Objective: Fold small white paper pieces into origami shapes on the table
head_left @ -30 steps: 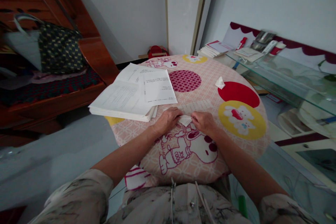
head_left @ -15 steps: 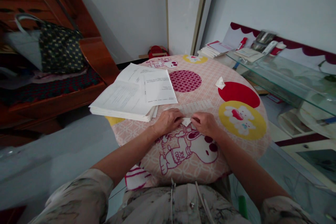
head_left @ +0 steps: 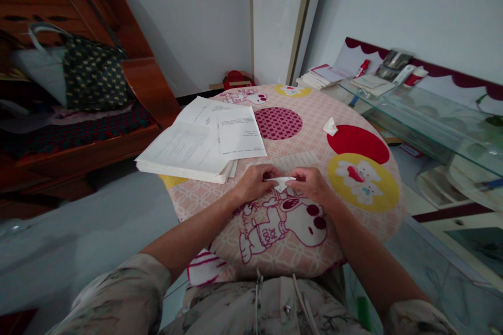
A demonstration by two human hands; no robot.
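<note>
Between my two hands is a small folded piece of white paper (head_left: 282, 184), roughly triangular with its point toward me. My left hand (head_left: 257, 180) pinches its left corner, and my right hand (head_left: 311, 183) pinches the right corner. Both hands are closed, close together over the near half of the round table (head_left: 220, 220), which has a pink patterned cloth. Just beyond them lies a narrow printed paper strip (head_left: 296, 158). A second folded white paper piece (head_left: 330, 126) stands farther off, beside the red circle on the cloth.
Left of my hands lies a stack of printed sheets (head_left: 181, 149). A glass shelf (head_left: 424, 120) with several small items runs along the right. A wooden bench (head_left: 149, 89) with a dark patterned bag (head_left: 94, 73) stands at left, and a tall white cabinet (head_left: 277, 21) behind.
My fingers have shifted on the folded paper: it was flat near the cloth and now appears slightly lifted, its top edge spread wider between my hands. The view has tilted up slightly.
</note>
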